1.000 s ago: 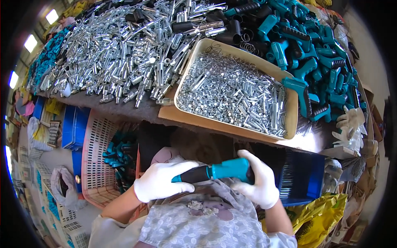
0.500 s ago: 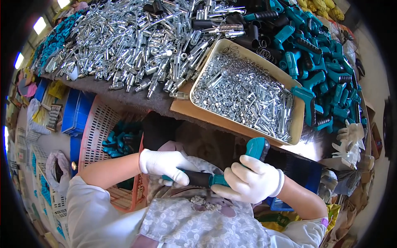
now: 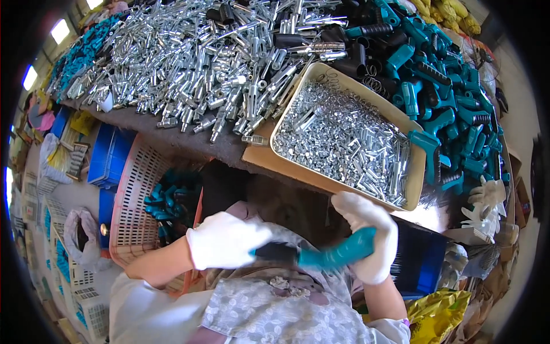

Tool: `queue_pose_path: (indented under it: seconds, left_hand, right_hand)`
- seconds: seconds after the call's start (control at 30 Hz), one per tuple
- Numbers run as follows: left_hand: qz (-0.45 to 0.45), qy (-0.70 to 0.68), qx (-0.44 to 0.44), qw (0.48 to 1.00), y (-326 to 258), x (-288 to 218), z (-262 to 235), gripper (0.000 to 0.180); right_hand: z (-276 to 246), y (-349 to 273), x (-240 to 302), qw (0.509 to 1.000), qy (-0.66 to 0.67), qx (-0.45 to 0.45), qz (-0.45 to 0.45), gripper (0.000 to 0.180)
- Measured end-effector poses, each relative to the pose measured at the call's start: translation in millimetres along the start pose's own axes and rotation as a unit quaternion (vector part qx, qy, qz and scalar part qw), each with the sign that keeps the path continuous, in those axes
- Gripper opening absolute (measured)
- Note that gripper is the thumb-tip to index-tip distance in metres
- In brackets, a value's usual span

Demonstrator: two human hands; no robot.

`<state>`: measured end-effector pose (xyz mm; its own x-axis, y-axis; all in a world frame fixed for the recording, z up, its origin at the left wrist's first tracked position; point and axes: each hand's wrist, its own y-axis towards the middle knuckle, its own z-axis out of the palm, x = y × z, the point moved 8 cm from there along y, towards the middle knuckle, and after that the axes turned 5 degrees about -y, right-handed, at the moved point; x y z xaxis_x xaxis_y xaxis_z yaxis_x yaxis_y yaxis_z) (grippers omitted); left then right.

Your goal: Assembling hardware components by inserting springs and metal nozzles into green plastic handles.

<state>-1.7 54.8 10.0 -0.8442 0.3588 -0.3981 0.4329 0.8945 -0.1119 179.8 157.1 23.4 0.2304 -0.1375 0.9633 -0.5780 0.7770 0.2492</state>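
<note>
Across my lap lies a pistol-shaped tool with a teal handle [image 3: 341,252] and a black sleeve [image 3: 276,252]. My left hand [image 3: 226,241], in a white glove and smeared by motion, is closed around the sleeve's left end. At the other end, the teal handle rests against the palm of my gloved right hand [image 3: 375,238]. The right fingers stretch up and away from the handle, not wrapped round it. Beyond my hands, a cream tray [image 3: 338,183] holds small metal pins, nuts and springs.
Loose metal shafts and sockets [image 3: 189,69] heap the bench. Teal handles [image 3: 441,120] pile at the right, near white gloves [image 3: 484,209]. A pink basket [image 3: 137,195] with teal parts stands below left. A blue bin [image 3: 427,258] and yellow bag [image 3: 441,315] sit at lower right.
The tool has turned so its teal handle points right instead of up. My right hand's fingers have uncurled from the handle. Both hands have shifted, and the view has moved slightly.
</note>
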Motion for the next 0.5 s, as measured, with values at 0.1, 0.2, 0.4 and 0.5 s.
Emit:
queue_pose_path:
  seconds: [0.1, 0.2, 0.4, 0.5]
  left_hand:
    - [0.039, -0.234, -0.152, 0.960, -4, 7, -27, 0.032]
    - [-0.165, -0.302, -0.190, 0.919, -15, 61, 23, 0.037]
    - [0.012, -0.152, -0.306, 0.940, -18, 18, -10, 0.020]
    - [-0.122, -0.283, -0.227, 0.924, -19, 58, 39, 0.024]
  right_hand:
    - [-11, 2, 9, 0.985, -0.023, -0.164, -0.042, 0.046]
    - [54, 3, 58, 0.943, -0.243, 0.039, -0.225, 0.024]
    - [7, 11, 22, 0.974, -0.194, -0.098, -0.061, 0.047]
    - [85, 7, 66, 0.907, -0.296, 0.184, -0.237, 0.027]
